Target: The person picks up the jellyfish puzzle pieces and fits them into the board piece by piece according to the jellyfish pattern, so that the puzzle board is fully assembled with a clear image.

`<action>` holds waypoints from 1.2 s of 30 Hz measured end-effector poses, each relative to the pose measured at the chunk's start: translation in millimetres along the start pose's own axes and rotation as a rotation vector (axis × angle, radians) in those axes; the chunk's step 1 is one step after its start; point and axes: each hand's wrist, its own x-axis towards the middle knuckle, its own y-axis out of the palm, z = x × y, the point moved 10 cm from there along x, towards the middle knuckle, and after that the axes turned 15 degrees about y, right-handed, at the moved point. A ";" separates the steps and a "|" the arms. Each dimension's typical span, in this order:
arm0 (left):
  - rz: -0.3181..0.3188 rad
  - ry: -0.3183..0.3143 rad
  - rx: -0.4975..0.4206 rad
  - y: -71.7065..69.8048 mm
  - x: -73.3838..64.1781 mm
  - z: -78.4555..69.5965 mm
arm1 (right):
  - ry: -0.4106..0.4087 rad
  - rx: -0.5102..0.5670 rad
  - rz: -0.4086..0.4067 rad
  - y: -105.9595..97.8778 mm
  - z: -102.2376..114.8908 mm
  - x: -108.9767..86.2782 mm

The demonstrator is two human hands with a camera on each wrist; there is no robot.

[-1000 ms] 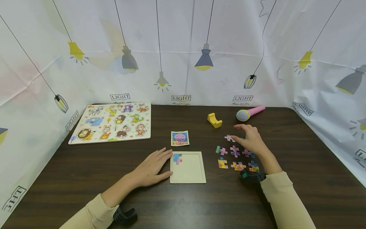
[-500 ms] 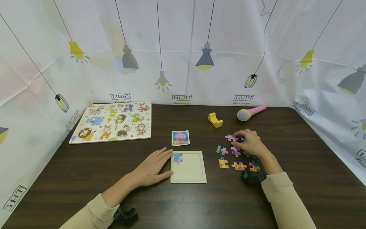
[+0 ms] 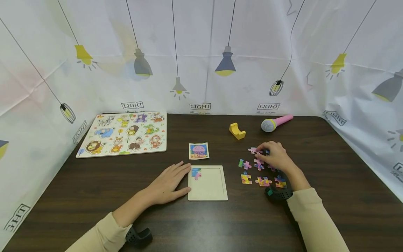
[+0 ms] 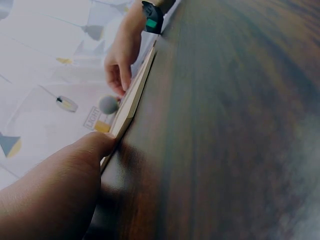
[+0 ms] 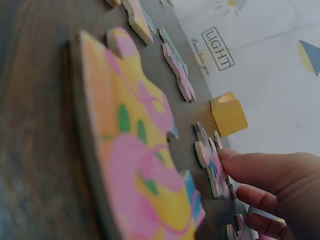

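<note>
A pale wooden puzzle tray [image 3: 207, 189] lies in front of me, with joined blue and pink pieces in its upper left corner. My left hand [image 3: 165, 183] rests beside it, fingers stretched, index and thumb at its left edge; the left wrist view shows the thumb [image 4: 102, 142] against that edge. To the right, my right hand [image 3: 277, 156] pinches a pink jigsaw piece [image 3: 252, 149] at the back of the loose group between thumb and index finger. Nearer pieces partly hide it in the right wrist view, where a yellow and pink piece [image 5: 135, 150] looms close.
Several loose jigsaw pieces [image 3: 263, 181] lie in rows around and below the right hand. A jellyfish picture card [image 3: 199, 151] sits behind the tray. Farther back are a yellow curved block [image 3: 237, 131], a toy microphone [image 3: 275, 123] and an animal puzzle board [image 3: 122, 134] at left.
My right hand has come down and slightly closer to me, and its thumb and index finger have drawn together on the pink jigsaw piece. The left hand stays in place.
</note>
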 end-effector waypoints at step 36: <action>-0.003 0.004 0.006 0.9 0.0 0.4 | 0.004 0.040 -0.063 1.1 9.9 -1.5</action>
